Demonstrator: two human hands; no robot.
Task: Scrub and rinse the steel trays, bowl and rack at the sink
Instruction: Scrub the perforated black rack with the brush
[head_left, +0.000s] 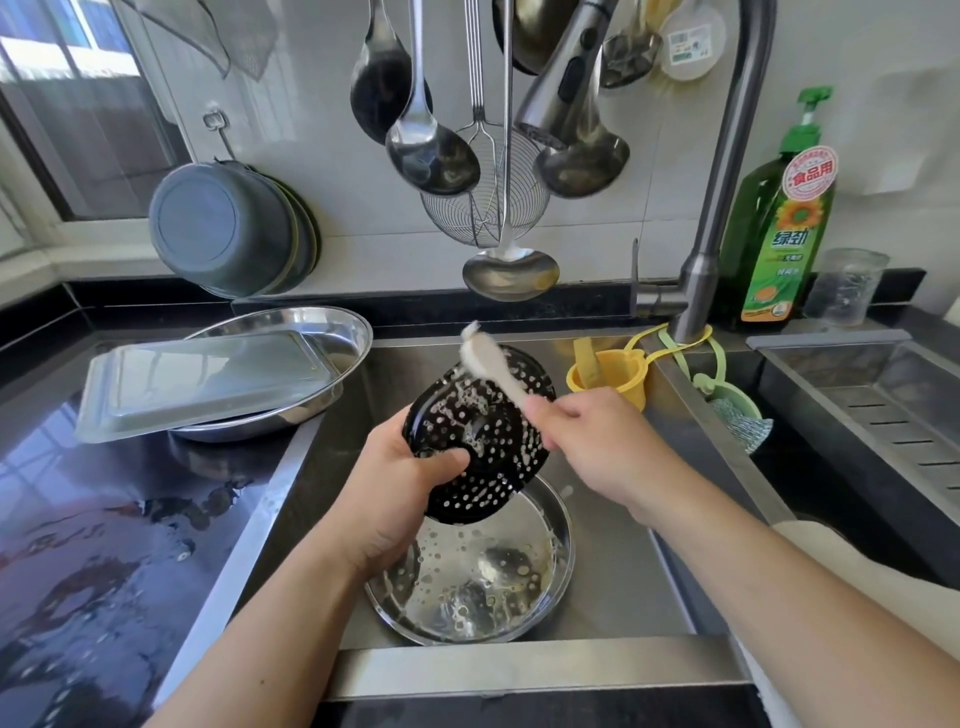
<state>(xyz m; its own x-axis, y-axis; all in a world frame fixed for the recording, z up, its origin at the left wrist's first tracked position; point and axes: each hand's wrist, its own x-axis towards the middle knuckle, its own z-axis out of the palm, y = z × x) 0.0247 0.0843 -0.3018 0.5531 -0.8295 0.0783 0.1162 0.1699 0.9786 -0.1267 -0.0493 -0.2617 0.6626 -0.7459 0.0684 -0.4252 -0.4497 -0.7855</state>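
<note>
Perforated rack (480, 434) held over the round tray (545, 582) in the sink (613, 587), rectangular tray (208, 382) upside down on the bowl (345, 327) on the left counter (104, 519), soap bottle (776, 244) behind-right by the faucet (722, 171).

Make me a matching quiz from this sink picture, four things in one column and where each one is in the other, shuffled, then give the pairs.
Things
1. perforated rack
2. brush
3. soapy round tray
4. rectangular tray

Places
A. on the sink floor, under the rack
B. upside down on the bowl on the counter
C. gripped in the right hand
D. held over the sink by the left hand

Pairs: 1-D, 2-C, 3-A, 4-B
</note>
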